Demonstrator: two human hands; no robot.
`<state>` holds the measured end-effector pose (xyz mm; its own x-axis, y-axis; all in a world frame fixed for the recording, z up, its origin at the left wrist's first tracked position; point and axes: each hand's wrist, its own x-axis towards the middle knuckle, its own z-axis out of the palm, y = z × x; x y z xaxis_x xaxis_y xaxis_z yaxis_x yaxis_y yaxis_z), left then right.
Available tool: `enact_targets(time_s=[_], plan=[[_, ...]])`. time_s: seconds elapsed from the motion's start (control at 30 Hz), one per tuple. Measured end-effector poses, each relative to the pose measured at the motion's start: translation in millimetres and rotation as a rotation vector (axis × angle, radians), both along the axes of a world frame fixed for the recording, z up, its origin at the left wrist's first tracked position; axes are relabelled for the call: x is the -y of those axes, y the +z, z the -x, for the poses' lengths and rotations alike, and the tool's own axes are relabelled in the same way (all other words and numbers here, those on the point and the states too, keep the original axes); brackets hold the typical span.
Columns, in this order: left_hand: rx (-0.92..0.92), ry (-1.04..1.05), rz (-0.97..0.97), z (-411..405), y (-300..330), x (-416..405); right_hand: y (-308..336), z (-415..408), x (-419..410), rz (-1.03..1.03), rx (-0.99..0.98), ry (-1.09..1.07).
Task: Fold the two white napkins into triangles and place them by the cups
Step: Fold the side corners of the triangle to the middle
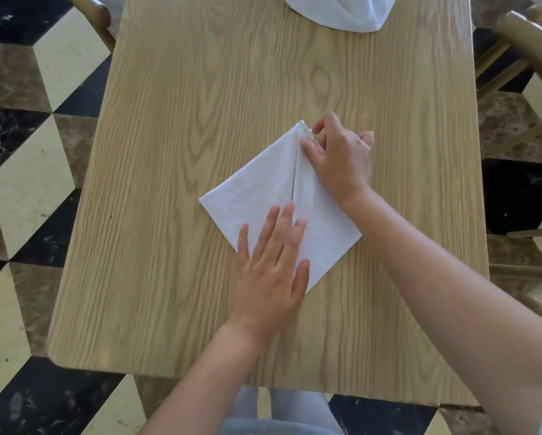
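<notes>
Lap: pale grey clothing (282, 416) shows at the bottom edge, just past the near rim of the surface (169, 215).
Left hand: left hand (271, 265) lies flat, fingers straight and slightly spread, pressing the near corner of the napkin (257, 189) onto the wood.
Right hand: right hand (342, 155) pinches the far tip of the napkin between thumb and curled fingers, the forearm crossing the napkin's right corner.
Hands together or apart: apart, one at each end of the centre seam.
Napkin look: white cloth folded to a diamond, two flaps meeting along a dark slit that runs from the far tip toward the left fingertips; faint creases mottle the fabric (the far tip is slightly bunched under the pinch).
Napkin place: middle of the surface, a little right of centre, lying flat.
Second napkin: second white napkin (338, 11) lies at the far edge, cut off by the top of the view, well apart from the first.
Surface: light wood with strong grain, rounded corners.
Around: wooden chairs (521, 32) at the far corners and right side; floor (28, 120) tiled in a black, cream and brown cube pattern.
In the way: the right forearm hides part of the napkin's right edge.
</notes>
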<state>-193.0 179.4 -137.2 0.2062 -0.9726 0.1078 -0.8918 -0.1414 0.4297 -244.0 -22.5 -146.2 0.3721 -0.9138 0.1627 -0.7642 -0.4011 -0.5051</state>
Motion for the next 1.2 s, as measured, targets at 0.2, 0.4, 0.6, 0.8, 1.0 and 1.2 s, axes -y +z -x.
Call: enact_targets(time_s=[0.2,0.4,0.6,0.8,1.0,1.2], plan=[[0.163,-0.121,-0.274,1,-12,28,3,3,-3,0.122,-0.120,0.035],[0.212,-0.101,-0.268,3,-15,29,0,-3,-6,0.084,-0.353,0.527],[0.225,-0.150,-0.313,4,-13,25,-5,-10,10,-0.018,-0.435,0.525],[0.002,-0.122,-0.098,-23,0,41,24,22,-3,0.046,-0.080,0.226],[0.242,-0.283,-0.146,-58,0,138,15,32,-79,0.071,-0.345,0.077],[0.287,-0.310,-0.195,-60,-17,142,-11,40,-97,-0.104,-0.400,0.063]])
